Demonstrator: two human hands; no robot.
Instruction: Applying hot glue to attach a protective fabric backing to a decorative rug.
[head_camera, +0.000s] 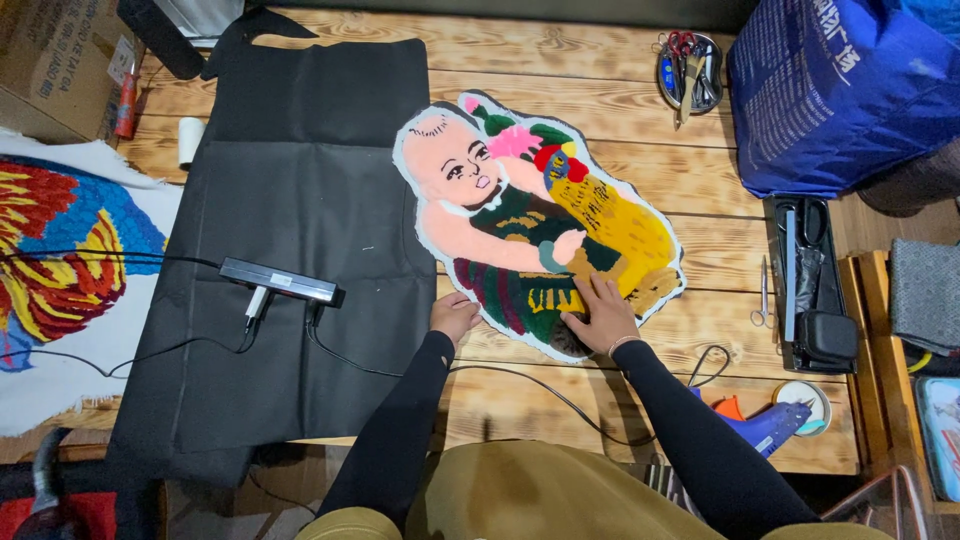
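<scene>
Right hand (598, 318) lies flat, fingers spread, pressing rug (540, 215) at lower edge on table (620, 90); grips nothing. Left hand (453, 316) loosely curled at rug's rim, beside black cloth (300, 200). Rec: press evenly, w/ rim pinned, keep cable (520, 385) clear

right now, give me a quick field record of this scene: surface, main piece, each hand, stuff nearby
surface: wooden table
main piece: tufted rug cutout of a child with a yellow fish, lying flat
left hand: at the cutout's lower left edge
right hand: flat on its lower part
left of it: black fabric sheet with a black handheld tool on it
right: blue bag, tool tray
</scene>
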